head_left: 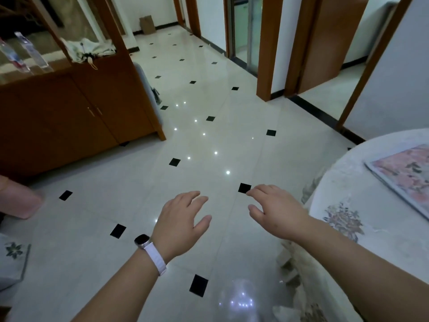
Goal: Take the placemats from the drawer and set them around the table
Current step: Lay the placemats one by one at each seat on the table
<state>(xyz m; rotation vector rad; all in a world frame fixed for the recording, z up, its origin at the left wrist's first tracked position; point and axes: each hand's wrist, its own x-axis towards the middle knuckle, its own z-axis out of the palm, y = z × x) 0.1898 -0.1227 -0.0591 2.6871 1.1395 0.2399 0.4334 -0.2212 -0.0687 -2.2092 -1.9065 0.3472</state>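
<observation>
Glossy cream tile with small black diamonds lies under both hands: left hand (180, 219) and right hand (276, 211) hover spread and empty. At three o'clock, a rectangular pink floral placemat (405, 176) lies flat on the round, white-clothed table (343, 198).

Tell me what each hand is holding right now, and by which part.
Nothing is held. The left hand and the right hand are both open, fingers spread, above the tiled floor. One floral placemat lies on the table, untouched.
</observation>
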